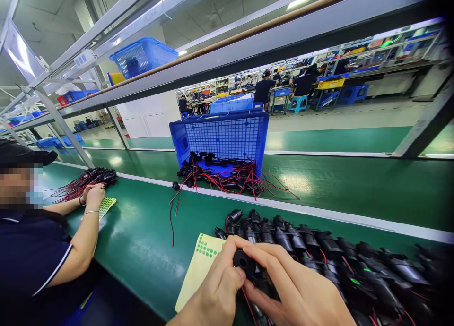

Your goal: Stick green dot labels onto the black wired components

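Note:
Both my hands meet on one small black cylindrical part (245, 262) with a red wire hanging from it. My left hand (213, 288) pinches its near end with thumb and fingers. My right hand (298, 293) grips the part's body from the right. Just beneath my left hand lies a yellow sheet (198, 269) carrying rows of small green dot stickers. A row of several more black parts (319, 250) with red wires lies to the right on the green table (142, 241).
A blue basket (222, 138) lies tipped on its side, spilling black parts and red wires (227, 177). At left a co-worker's hands (92, 193) rest by another sticker sheet and a wire pile (88, 178). A metal shelf frame (248, 47) with a blue basket runs overhead.

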`<state>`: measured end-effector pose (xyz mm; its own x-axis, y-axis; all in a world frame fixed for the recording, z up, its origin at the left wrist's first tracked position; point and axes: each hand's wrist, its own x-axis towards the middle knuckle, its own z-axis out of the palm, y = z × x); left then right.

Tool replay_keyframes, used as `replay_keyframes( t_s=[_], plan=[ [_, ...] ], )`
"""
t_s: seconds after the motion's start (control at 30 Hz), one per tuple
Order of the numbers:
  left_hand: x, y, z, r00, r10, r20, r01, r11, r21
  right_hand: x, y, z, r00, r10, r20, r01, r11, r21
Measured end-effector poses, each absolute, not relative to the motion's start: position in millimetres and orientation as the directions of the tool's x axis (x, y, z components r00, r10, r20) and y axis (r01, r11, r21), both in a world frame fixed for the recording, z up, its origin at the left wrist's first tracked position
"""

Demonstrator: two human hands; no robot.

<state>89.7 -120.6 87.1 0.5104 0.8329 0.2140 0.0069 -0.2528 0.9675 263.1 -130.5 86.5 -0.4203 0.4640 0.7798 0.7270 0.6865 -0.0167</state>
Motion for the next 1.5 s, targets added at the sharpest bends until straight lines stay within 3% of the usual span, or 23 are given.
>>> replay_keyframes(
  t_s=[0.2,0.47,0.7,0.9,1.23,1.5],
  plan=[
    [95.3,-119.9,63.3,0.443,0.872,0.208,-0.139,-0.162,0.977,260.8,-133.6,85.6,-0.464,0.482,0.743,0.754,0.655,0.047],
    [91.3,-120.2,73.6,0.494,0.857,0.148,-0.112,-0.107,0.988,266.1,-130.2,88.7,-0.406,0.515,0.755,0.746,0.664,-0.051],
    [91.5,-122.9,74.8,0.462,0.882,0.09,-0.023,-0.09,0.996,265.9,-131.6,87.4,-0.443,0.496,0.747,0.752,0.659,0.008],
    [93.1,-124.4,56.7,0.424,0.902,0.074,-0.062,-0.052,0.997,263.9,-133.3,83.1,-0.465,0.496,0.733,0.732,0.681,0.004],
    [86.4,-120.4,90.4,0.563,0.823,0.078,-0.095,-0.03,0.995,271.6,-125.7,88.4,-0.403,0.603,0.689,0.662,0.712,-0.235],
    [86.8,-121.0,94.0,0.535,0.843,0.053,0.058,-0.099,0.993,271.8,-127.0,86.7,-0.425,0.58,0.695,0.7,0.698,-0.154]
  ],
)
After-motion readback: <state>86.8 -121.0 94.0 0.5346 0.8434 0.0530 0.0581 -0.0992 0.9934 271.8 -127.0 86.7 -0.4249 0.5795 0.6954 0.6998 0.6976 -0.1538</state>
